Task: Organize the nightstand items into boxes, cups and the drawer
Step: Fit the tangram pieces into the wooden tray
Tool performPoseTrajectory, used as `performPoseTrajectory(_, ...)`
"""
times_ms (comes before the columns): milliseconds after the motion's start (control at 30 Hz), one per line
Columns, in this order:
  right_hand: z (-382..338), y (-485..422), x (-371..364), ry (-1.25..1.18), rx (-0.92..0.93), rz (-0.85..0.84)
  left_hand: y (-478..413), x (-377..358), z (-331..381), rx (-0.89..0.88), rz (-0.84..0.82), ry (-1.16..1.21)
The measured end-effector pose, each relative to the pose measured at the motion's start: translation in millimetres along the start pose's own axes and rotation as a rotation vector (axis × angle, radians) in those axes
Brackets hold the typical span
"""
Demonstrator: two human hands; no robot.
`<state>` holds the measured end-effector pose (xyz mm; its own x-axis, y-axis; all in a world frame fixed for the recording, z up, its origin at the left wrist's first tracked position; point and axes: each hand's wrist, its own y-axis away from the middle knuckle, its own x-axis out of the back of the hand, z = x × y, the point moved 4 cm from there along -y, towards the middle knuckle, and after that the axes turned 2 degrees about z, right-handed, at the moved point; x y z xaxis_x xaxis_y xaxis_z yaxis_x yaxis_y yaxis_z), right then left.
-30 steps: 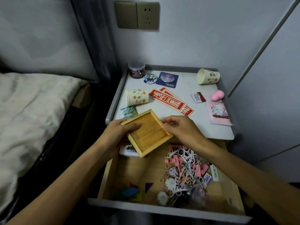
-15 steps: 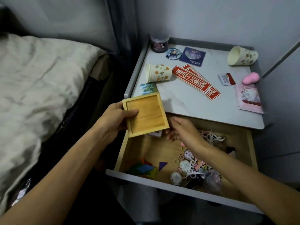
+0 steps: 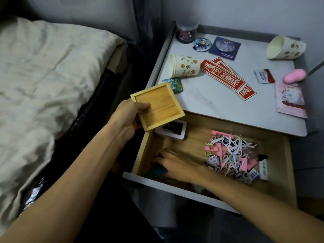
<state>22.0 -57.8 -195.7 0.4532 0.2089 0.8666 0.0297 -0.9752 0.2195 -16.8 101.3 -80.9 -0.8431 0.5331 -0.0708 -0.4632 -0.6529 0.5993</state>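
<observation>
Plainly, the left hand (image 3: 128, 116) grips a shallow square wooden box (image 3: 157, 106), smooth-grained with a raised rim. Its thumb rests on the inner floor, and it holds the box tilted in the air by the near-left corner of the table (image 3: 210, 106). The right hand (image 3: 173, 163) lies blurred in the near-left corner of the open drawer (image 3: 192, 137) over flat coloured pieces (image 3: 158, 171); whether it grips any cannot be told. Bare wooden floor stays open between that hand and a tangled heap of pink blocks and white cut-outs (image 3: 233, 155) to the right, while a printed paper cup (image 3: 184, 67) lies on its side near the table's left edge.
</observation>
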Motion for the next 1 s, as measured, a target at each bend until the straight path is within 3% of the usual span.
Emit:
performPoseTrajectory(267,14.9,-13.1,-7.0,-0.24,-0.23,-0.083,-1.2,-1.4,-3.8,0.043,0.029,0.046)
performPoseTrajectory(633,44.3,-12.3,11.5,-0.333,-0.32,0.066,-1.2,-0.6,-5.0,0.048,0.05,0.076)
performPoseTrajectory(800,42.9,-6.6,11.9,-0.188,-0.239,0.086,-2.8,-1.0,-5.7,0.051,0.051,0.072)
performPoseTrajectory(900,29.4,-2.4,18.4,0.103,-0.072,0.138,-4.0,-2.2,-4.4,0.045,0.049,0.065)
performPoseTrajectory(1000,13.5,-3.0,13.5,0.201,-0.018,0.064,-4.7,-0.9,-5.2,0.049,0.057,0.062)
